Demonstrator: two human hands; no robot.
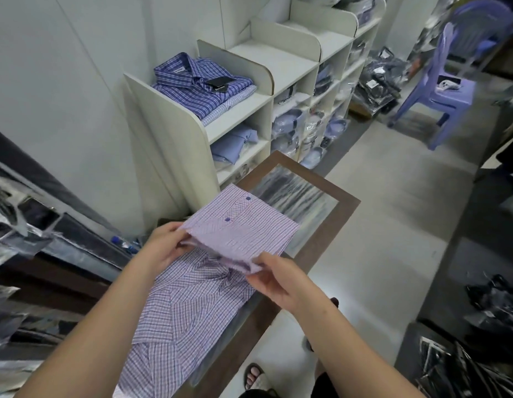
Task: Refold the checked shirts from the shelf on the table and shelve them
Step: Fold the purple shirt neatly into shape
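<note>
Fingers [171, 230] apparently pinch the checked shirt's [243, 234] near corners.

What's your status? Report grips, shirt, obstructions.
Left grip, right grip: both pinching lilac checked shirt. Shirt half-folded on brown-framed glass table. No obstruction seen.

Chair: lilac plastic chair [450, 90], standing at far right, blurred.
Seat: small white object [448, 84] lying on it; kind unclear.
Floor pile: dark bagged garments [378, 81], heaped near the chair.
Bottle: clear bottle [123, 244] with blue cap, lying low at left.
Left edge: wrapped dark goods [20, 225], stacked.
Lower right: black plastic packs [462, 366].
Foot: sandalled foot [253, 374] on the pale floor [393, 196].
</note>
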